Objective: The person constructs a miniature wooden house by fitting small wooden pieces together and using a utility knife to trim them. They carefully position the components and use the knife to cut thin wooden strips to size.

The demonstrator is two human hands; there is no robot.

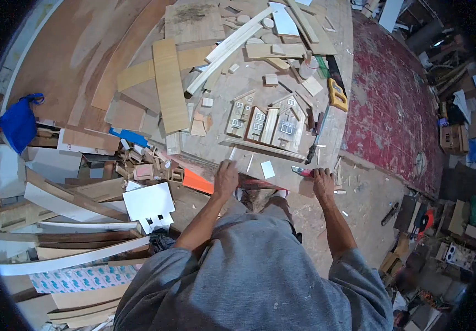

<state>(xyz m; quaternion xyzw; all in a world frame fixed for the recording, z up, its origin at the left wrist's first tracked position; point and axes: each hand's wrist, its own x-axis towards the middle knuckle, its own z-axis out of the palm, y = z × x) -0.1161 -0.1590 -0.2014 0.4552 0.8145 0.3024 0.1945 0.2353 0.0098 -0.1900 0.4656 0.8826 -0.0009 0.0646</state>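
Note:
My left hand (226, 177) rests at the near edge of the workbench (194, 157), its fingers bent on the wood with nothing visible in them. At the same edge, farther right, my right hand (323, 183) is closed on the end of a pink-handled cutter (302, 171), which points left. Between the hands lies a small white card (268, 169). Beyond it sits a small wooden house model (265, 122) with windows, a peaked roof outline and a long strip along its near side.
A yellow-handled saw (337, 95) lies right of the model. Long wood strips (229, 49) and boards (166, 83) cover the bench's far part. Offcuts and a white cut-out panel (148, 204) are at left. A worn red surface (389, 105) extends at right.

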